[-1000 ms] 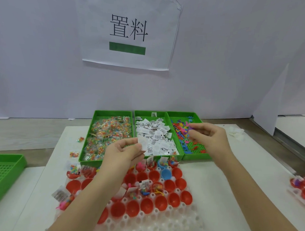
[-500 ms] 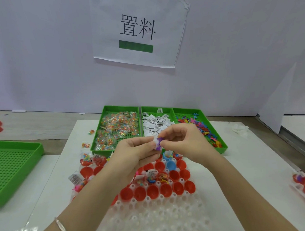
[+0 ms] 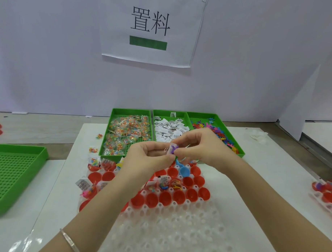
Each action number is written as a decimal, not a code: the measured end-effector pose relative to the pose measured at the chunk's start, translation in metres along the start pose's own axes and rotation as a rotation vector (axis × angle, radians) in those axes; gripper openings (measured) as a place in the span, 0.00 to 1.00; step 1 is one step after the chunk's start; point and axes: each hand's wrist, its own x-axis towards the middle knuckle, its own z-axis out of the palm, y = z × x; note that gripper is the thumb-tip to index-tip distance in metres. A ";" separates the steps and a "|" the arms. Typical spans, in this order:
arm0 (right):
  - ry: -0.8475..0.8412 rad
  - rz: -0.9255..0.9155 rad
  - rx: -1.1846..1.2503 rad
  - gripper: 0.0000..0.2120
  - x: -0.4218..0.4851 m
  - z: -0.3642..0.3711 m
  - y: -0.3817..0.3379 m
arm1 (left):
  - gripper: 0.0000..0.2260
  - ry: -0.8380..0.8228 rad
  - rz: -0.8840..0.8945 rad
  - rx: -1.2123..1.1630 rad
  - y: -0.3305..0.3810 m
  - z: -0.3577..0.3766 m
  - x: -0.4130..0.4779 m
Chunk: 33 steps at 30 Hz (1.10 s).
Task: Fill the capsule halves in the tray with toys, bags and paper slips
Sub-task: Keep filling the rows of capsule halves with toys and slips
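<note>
Pinching together above the far rows of the tray (image 3: 167,229): left hand (image 3: 149,155) gripping a paper slip (image 3: 168,150), right hand (image 3: 200,146) gripping a purple toy (image 3: 173,149) (clear film glinting alongside, possibly a bag). One second back: right over toy bin (image 3: 203,114), left over slip bin (image 3: 162,111). Set gathered; next, an empty capsule half (image 3: 192,195). Read on wall sign (image 3: 150,25): 置料, green bar beneath. Slip print: illegible.

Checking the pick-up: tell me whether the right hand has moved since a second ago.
Yes. The right hand left the toy tray, coming leftward and nearer, and now meets the left hand before the slip tray.
</note>
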 end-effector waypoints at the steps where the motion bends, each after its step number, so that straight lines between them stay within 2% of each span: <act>1: 0.006 0.009 0.023 0.07 0.000 0.000 0.002 | 0.09 0.009 0.029 0.038 -0.001 0.000 0.000; 12: -0.023 0.016 -0.078 0.04 -0.007 -0.008 0.012 | 0.06 0.044 0.068 0.240 -0.016 0.012 0.000; 16: -0.018 0.021 -0.043 0.04 -0.011 -0.010 0.022 | 0.12 0.030 0.016 0.189 -0.018 0.015 0.000; 20: 0.061 0.068 -0.046 0.04 -0.018 -0.017 0.041 | 0.12 0.029 0.032 0.305 -0.018 0.010 0.000; 24: 0.054 0.140 -0.165 0.05 -0.022 -0.019 0.057 | 0.09 0.022 0.200 0.659 -0.015 0.001 -0.008; 28: 0.022 0.162 -0.236 0.05 -0.020 -0.013 0.064 | 0.13 -0.185 0.380 1.238 -0.021 0.011 -0.019; 31: -0.001 0.172 -0.276 0.06 -0.019 -0.010 0.065 | 0.14 -0.300 0.529 1.511 -0.035 0.027 -0.033; 33: -0.024 0.169 -0.306 0.05 -0.019 -0.007 0.066 | 0.13 -0.337 0.587 1.585 -0.045 0.035 -0.041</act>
